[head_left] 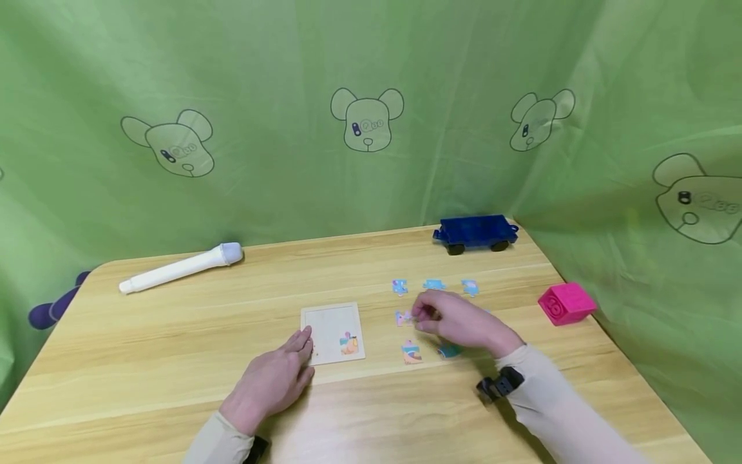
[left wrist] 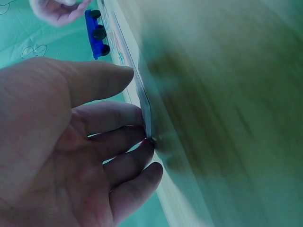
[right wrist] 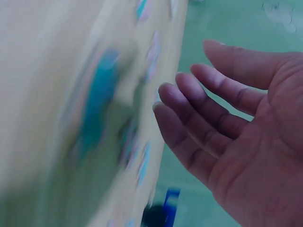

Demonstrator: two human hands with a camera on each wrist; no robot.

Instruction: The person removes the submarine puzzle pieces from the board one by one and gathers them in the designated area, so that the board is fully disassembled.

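A white square puzzle tray (head_left: 332, 317) lies on the table with one jigsaw piece (head_left: 349, 343) in its lower right corner. My left hand (head_left: 275, 380) touches the tray's left edge with its fingertips; in the left wrist view its fingers (left wrist: 128, 165) are relaxed along the rim. My right hand (head_left: 458, 319) hovers over loose jigsaw pieces to the right of the tray, nearest a pink piece (head_left: 402, 318). In the right wrist view its loosely bent fingers (right wrist: 203, 127) hold nothing. Other pieces lie around it, such as a blue piece (head_left: 433, 284) and a peach one (head_left: 412, 352); some are partly hidden.
A white toy microphone (head_left: 180, 269) lies at the back left. A dark blue toy wagon (head_left: 475, 232) stands at the back right, and a pink block (head_left: 566, 303) sits near the right edge. Green curtains (head_left: 278, 167) hang behind and beside the table (head_left: 145, 361).
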